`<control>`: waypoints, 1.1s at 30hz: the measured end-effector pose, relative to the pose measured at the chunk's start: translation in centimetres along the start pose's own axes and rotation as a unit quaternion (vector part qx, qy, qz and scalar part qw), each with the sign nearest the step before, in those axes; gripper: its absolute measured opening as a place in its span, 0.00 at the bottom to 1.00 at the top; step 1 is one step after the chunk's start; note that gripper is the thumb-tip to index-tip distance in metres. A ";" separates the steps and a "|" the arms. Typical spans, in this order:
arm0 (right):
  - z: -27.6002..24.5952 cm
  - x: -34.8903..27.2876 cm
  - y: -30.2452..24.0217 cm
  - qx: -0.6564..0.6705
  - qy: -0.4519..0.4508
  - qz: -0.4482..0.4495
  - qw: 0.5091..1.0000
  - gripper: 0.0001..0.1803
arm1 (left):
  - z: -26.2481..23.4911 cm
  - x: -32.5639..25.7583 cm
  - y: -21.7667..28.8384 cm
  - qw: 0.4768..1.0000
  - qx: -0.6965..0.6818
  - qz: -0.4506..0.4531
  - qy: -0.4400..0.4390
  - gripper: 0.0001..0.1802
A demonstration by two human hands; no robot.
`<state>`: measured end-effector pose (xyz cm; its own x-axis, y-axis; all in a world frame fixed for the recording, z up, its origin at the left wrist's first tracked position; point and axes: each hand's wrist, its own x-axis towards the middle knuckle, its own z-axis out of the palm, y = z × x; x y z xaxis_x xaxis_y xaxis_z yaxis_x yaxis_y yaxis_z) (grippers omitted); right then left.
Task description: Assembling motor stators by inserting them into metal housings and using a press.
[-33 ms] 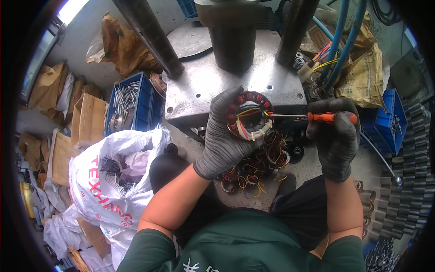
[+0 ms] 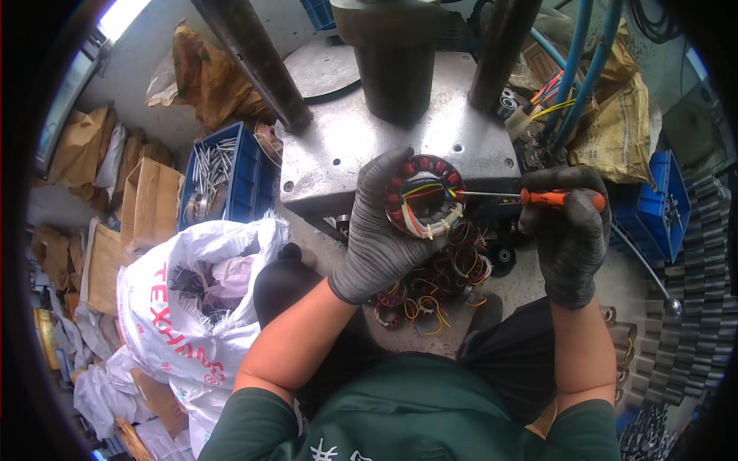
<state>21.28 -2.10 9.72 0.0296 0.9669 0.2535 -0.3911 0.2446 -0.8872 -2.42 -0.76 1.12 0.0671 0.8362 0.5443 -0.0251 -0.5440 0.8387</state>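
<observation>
Nothing moved since earlier frame. Your left hand (image 2: pixel 380 230) grips stator (image 2: pixel 424 196) at rim, centre frame; right hand (image 2: pixel 569 230) at 3 o'clock clamps screwdriver (image 2: pixel 530 197). Stator looks rigid, windings fragile; hold rim.

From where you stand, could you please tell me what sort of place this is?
Probably a small motor repair or salvage workshop. A gloved left hand holds a round red wound stator with coloured wires over a grey steel press table, a heap of similar stators lies below, and a blue plastic crate of metal rods stands alongside.

Knit gloves on hands (image 2: pixel 377 238) — matt; press plate (image 2: pixel 346 146) — dull scuffed metal
</observation>
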 end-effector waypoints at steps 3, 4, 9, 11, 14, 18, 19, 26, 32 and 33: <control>-0.4 0.0 -0.2 -0.009 -0.028 0.014 0.999 0.19 | -0.3 0.0 -0.1 0.999 0.038 0.001 -0.001 0.62; -0.7 0.1 -0.3 -0.008 -0.065 0.032 0.997 0.18 | -0.2 0.0 0.0 0.999 0.037 0.001 0.000 0.62; -0.7 0.2 -0.1 0.016 -0.044 0.016 0.999 0.18 | 0.0 0.0 0.5 1.000 -0.017 -0.023 0.007 0.62; -0.3 0.1 0.0 0.017 -0.007 0.007 1.000 0.18 | 0.0 0.0 0.3 1.000 -0.008 -0.017 0.005 0.62; -0.2 0.0 0.1 -0.006 -0.010 0.003 1.000 0.18 | -0.2 0.0 0.1 1.000 0.005 -0.007 0.002 0.61; -0.5 0.0 0.3 -0.002 -0.019 -0.003 1.000 0.18 | -0.1 0.1 0.5 1.000 0.022 -0.006 0.012 0.61; -0.5 0.0 0.4 -0.002 -0.027 -0.004 1.000 0.18 | -0.1 0.0 0.5 1.000 0.022 -0.006 0.012 0.61; -0.3 -0.1 0.1 0.013 -0.018 0.000 1.000 0.18 | 0.0 0.1 0.4 1.000 -0.002 -0.009 0.007 0.62; -1.1 0.2 0.1 0.086 -0.070 0.077 0.991 0.20 | -0.3 0.2 0.5 0.999 0.044 0.015 0.001 0.61; -1.2 0.2 0.1 0.062 -0.077 0.053 0.994 0.19 | -0.2 0.3 0.5 0.998 0.057 0.012 0.004 0.61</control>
<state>22.36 -1.81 9.19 -0.1554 0.9615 0.2266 -0.4945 0.1229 -0.8604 -2.62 -0.80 1.69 0.0597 0.8227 0.5654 0.0875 -0.5685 0.8180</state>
